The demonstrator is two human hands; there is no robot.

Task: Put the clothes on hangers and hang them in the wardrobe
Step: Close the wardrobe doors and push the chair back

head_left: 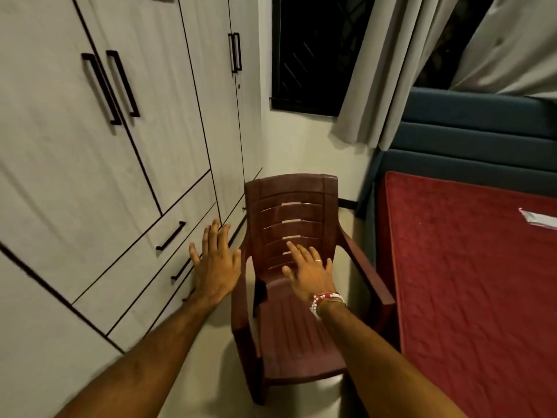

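The pale grey wardrobe (90, 152) fills the left side, all its doors shut, with black bar handles (110, 87) and drawers below. My left hand (215, 267) is stretched forward, fingers spread, holding nothing, near the lower drawers. My right hand (310, 274), with a ring and a beaded bracelet, is spread over the seat of a dark red plastic chair (297, 336) and holds nothing. No clothes or hangers are in sight.
The chair stands between the wardrobe and a bed with a red cover (476, 297) and blue padded headboard (470, 140). A dark window (310, 52) with grey curtains (382, 67) is ahead. A white item (539, 220) lies on the bed.
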